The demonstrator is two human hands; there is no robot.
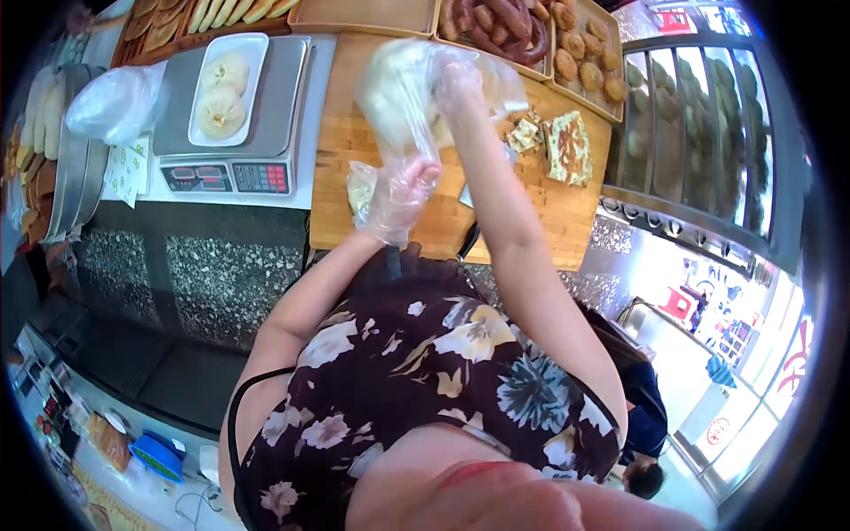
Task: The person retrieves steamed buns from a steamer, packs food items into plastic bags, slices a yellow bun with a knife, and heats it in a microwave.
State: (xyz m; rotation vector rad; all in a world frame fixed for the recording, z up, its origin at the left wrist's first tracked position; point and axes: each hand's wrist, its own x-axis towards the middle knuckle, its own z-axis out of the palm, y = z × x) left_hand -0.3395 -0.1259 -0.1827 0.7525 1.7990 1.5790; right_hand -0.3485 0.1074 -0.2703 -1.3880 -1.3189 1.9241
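Observation:
A clear plastic bag [403, 115] with pale, bun-like food inside is held over the wooden board [341, 221]. My left hand [403, 199], in a thin clear glove, is closed on the near edge of the bag. My right hand [459, 84], also gloved, has its fingers curled at the bag's far side; the film partly covers them. Beside my left wrist lies a small crumpled plastic bag [360, 188] with something pale in it. A knife [469, 241] rests on the board, its blade partly behind my right arm. To the right are a browned flatbread piece [568, 149] and cut bits [524, 134].
Left of the board stands a digital scale [283, 115] bearing a white tray [197, 115] with two buns. Another filled plastic bag [115, 102] sits beyond it. Sausages [500, 26] and round browned cakes [591, 53] fill trays behind. A glass-fronted rack [699, 133] is at right.

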